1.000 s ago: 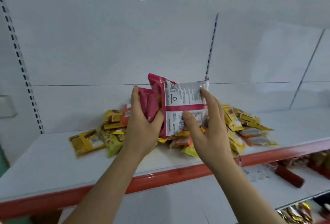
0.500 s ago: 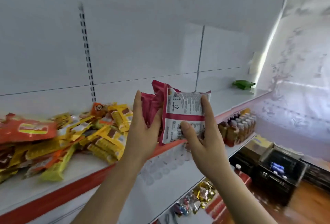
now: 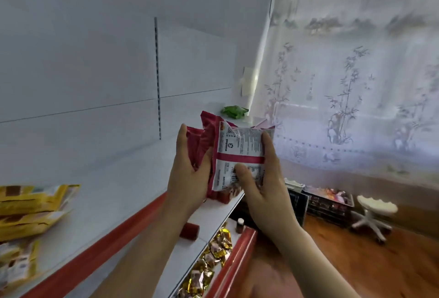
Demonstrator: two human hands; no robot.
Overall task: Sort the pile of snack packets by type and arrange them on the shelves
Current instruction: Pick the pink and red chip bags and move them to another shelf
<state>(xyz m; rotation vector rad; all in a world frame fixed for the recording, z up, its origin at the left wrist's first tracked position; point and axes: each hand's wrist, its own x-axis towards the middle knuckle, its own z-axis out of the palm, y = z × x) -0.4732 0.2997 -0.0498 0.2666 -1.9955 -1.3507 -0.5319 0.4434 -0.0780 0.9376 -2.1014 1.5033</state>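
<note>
- The red snack packets [image 3: 237,155] are sitting upright in a small bunch between two hands, just above the front edge of the white shelf [image 3: 114,190].
- The left hand [image 3: 190,174] is pressing flat on the left side of the bunch, fingers straight up and thumb tucked in front, so it is closing on the packets like one side of a sandwich.
- The right hand [image 3: 261,183] is wrapping round the right side, thumb on the white printed back and fingers curling behind, gripping the same bunch.
- Both hands are squeezing together, most likely so the slippery packets are staying lined up as one type and not sliding apart.
- The bottom of the bunch is looking very close to the shelf, but I cannot tell if it is touching.
- A green packet [image 3: 234,111] is lying alone farther along the shelf, near the curtain [image 3: 356,83].
- The yellow packets [image 3: 31,212] are lying in a heap at the far left, well apart from the red ones, which fits keeping each kind in its own spot.
- Gold-wrapped sweets [image 3: 209,257] are filling a lower shelf below the hands.
- A good next move is probably setting the red bunch down on the bare bit of shelf.
</note>
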